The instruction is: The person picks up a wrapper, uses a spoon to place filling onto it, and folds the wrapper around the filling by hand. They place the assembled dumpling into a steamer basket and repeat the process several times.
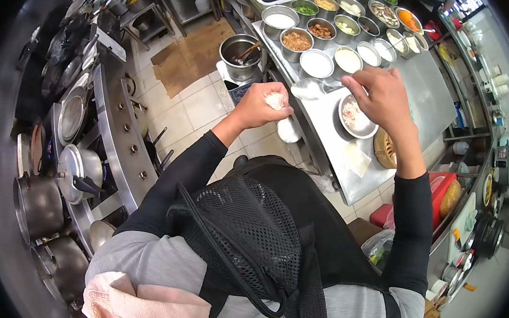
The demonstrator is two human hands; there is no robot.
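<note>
My left hand (pixel 263 107) is closed around a whitish lump of food (pixel 274 101), held in front of the table's near edge. To the right, my right hand (pixel 384 100) hangs over a metal bowl (pixel 362 133) of pale pinkish, shredded-looking food (pixel 350 114). Its fingers are bent, with thumb and forefinger close together; anything between them is too small to make out. Below the bowl lies a pale square sheet (pixel 357 161). A round bamboo steamer (pixel 385 149) stands beside it, partly hidden behind my right forearm.
Several metal containers of ingredients, among them shredded brown food (pixel 296 41) and white contents (pixel 317 63), crowd the steel table's (pixel 433 89) far side. A pot with a wooden-handled utensil (pixel 240 56) stands left of the table. A stove (pixel 122 128) with a pressure cooker (pixel 80 172) is at left.
</note>
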